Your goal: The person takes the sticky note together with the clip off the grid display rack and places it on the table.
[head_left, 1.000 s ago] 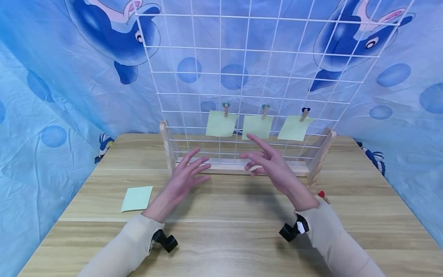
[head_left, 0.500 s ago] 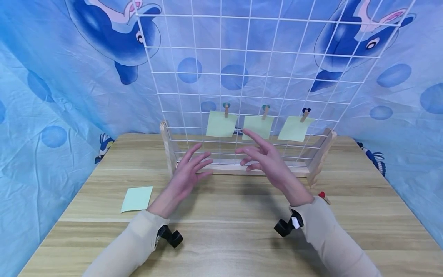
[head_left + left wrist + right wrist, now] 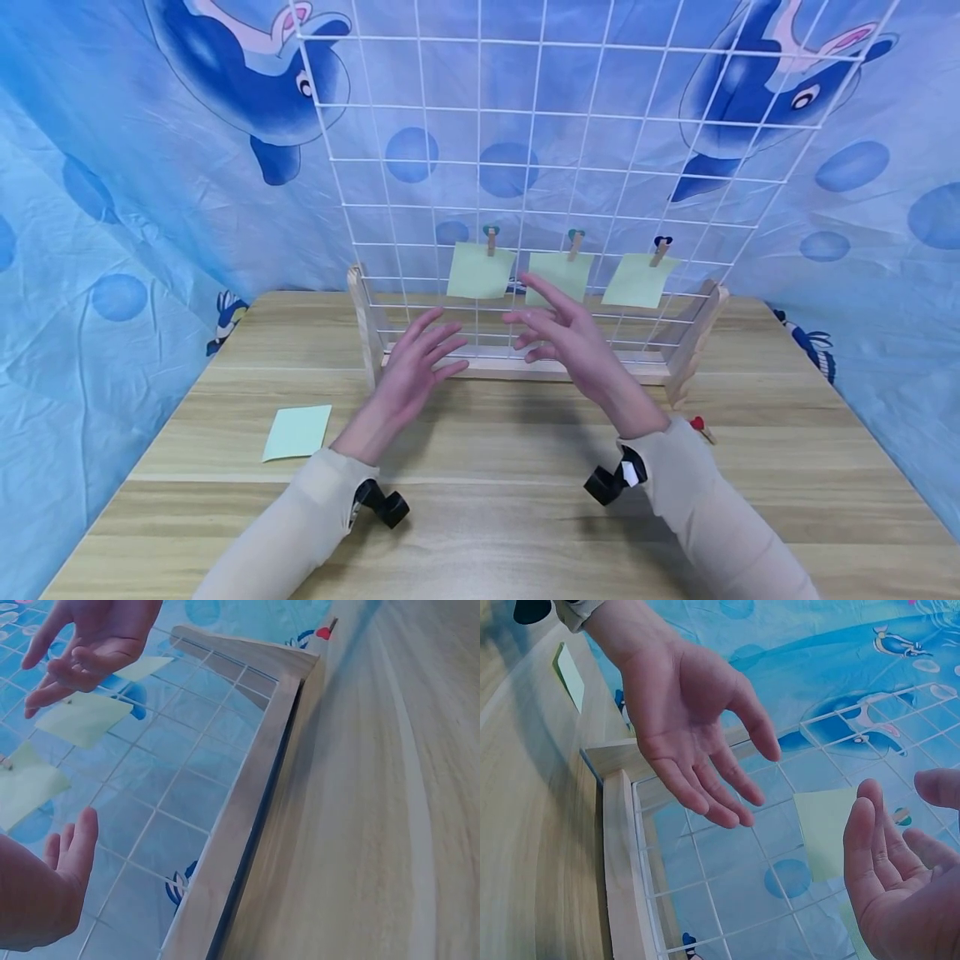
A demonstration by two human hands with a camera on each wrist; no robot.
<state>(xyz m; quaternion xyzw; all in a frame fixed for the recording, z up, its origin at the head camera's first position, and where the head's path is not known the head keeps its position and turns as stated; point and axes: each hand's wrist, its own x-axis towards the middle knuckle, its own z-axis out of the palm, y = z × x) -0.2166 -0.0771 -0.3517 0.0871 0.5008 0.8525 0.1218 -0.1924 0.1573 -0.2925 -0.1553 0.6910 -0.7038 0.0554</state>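
Both of my hands hover over the table in front of a white wire grid [image 3: 480, 108], palms facing each other and holding nothing. My left hand [image 3: 411, 372] has its fingers spread, near the grid's lower left part. On the other side, my right hand [image 3: 576, 343] reaches with a stretched index finger that overlaps the middle pale green note [image 3: 561, 273] in the head view. Two more notes, a left one [image 3: 480, 271] and a right one [image 3: 641, 280], hang beside it. Small wooden clothespins [image 3: 576, 244] with heart tops hold all three to the grid.
A loose green note [image 3: 297, 432] lies on the table at left. A clothespin with a red heart [image 3: 701, 427] lies at right. Wooden feet [image 3: 696, 342] and a base bar [image 3: 510, 369] carry the grid. Behind hangs a blue dolphin-print cloth [image 3: 120, 208].
Both hands have drifted slightly forward and toward each other, the left to the right and the right to the left. The notes and clothespins have stayed put.
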